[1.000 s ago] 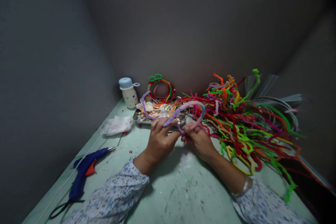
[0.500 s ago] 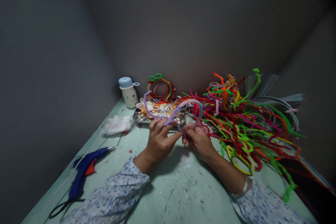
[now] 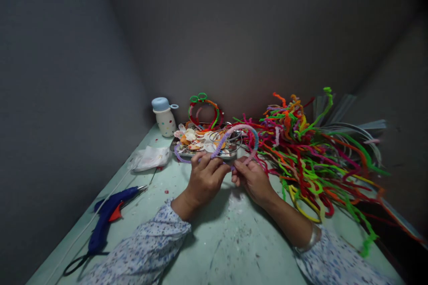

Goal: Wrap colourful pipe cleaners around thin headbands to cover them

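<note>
Both hands are closed on a headband point(image 3: 241, 128) wrapped in purple, pink and blue-green fuzzy pipe cleaner, its arch pointing up and away from me. My left hand point(image 3: 207, 178) grips its purple end, fingers curled round it. A loose purple pipe cleaner tail point(image 3: 180, 156) sticks out to the left from under those fingers. My right hand point(image 3: 252, 180) pinches the pink end close to the left thumb; the fingertips partly hide what lies between them. Just behind the hands sits a metal tray point(image 3: 177, 153) of flower-shaped pieces and small parts.
At right spreads a large heap of colourful pipe cleaners point(image 3: 301, 156). A finished-looking headband with green loops point(image 3: 216, 113) stands behind the tray. On the left are a bottle point(image 3: 165, 120), a plastic packet point(image 3: 152, 159) and a blue glue gun point(image 3: 107, 216) with its cord. Grey walls enclose the table point(image 3: 230, 245).
The purple pipe cleaner's loose tail has swung down from above the tray to its front left edge. Both hands stay in nearly the same place on the headband.
</note>
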The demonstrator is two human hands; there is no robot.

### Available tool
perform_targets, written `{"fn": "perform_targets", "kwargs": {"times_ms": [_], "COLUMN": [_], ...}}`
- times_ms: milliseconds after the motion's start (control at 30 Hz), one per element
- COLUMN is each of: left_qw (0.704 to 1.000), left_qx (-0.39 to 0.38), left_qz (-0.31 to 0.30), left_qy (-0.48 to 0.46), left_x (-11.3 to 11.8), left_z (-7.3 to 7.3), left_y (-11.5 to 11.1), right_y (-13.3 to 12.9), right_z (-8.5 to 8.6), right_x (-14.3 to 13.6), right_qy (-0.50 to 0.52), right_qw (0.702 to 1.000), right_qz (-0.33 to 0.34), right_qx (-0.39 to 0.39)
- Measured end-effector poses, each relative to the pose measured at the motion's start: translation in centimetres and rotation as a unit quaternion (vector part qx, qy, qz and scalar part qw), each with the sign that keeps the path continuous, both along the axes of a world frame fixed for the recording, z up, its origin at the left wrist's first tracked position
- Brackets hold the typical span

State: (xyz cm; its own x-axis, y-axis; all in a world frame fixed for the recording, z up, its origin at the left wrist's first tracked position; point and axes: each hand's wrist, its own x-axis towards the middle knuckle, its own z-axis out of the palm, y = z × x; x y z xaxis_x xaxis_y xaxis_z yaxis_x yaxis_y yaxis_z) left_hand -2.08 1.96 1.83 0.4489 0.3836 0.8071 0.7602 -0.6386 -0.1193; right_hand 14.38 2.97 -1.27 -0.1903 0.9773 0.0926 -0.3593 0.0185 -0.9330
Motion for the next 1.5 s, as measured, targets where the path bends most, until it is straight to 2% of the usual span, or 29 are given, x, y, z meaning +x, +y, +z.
{"fn": "perform_targets", "kwargs": {"times_ms": [600, 800, 900, 1033, 1267, 1333, 1400, 1433, 1467, 1500], "left_qw": [0.999, 0.991, 0.976, 0.945, 0.863, 0.85, 0.839, 0.833, 0.827, 0.822], "left_qx": [-0.038, -0.101, -0.151, -0.215, -0.365, -0.385, -0.395, -0.398, -0.399, -0.399], "left_qz": [0.003, -0.037, -0.081, -0.099, -0.156, -0.155, -0.146, -0.142, -0.138, -0.135], "left_qy": [0.01, -0.074, -0.136, -0.224, -0.311, -0.323, -0.344, -0.357, -0.371, -0.384], "left_x": [0.3, 0.4, 0.4, 0.4, 0.7, 0.7, 0.6, 0.6, 0.5, 0.5], "left_z": [0.0, 0.2, 0.7, 1.6, 2.7, 3.1, 3.5, 3.8, 4.0, 4.2], "left_y": [0.3, 0.4, 0.1, -0.1, -0.2, -0.3, -0.4, -0.4, -0.5, -0.5], "right_y": [-0.2, -0.2, 0.2, 0.6, -0.4, -0.5, -0.5, -0.5, -0.6, -0.8], "right_z": [0.1, 1.3, 1.9, 2.5, 3.7, 4.4, 5.3, 5.9, 6.5, 7.1], "right_x": [0.0, 0.3, 0.9, 1.6, 0.9, 1.1, 1.7, 2.0, 2.4, 2.8], "right_qy": [0.035, 0.07, 0.101, 0.117, 0.092, 0.051, -0.047, -0.107, -0.171, -0.228], "right_qw": [0.999, 0.997, 0.993, 0.99, 0.992, 0.995, 0.995, 0.992, 0.985, 0.969], "right_qz": [0.009, 0.008, 0.002, -0.021, 0.024, 0.043, 0.056, 0.037, -0.011, -0.09], "right_qx": [-0.012, -0.042, -0.066, -0.081, -0.082, -0.075, -0.065, -0.049, -0.016, 0.037]}}
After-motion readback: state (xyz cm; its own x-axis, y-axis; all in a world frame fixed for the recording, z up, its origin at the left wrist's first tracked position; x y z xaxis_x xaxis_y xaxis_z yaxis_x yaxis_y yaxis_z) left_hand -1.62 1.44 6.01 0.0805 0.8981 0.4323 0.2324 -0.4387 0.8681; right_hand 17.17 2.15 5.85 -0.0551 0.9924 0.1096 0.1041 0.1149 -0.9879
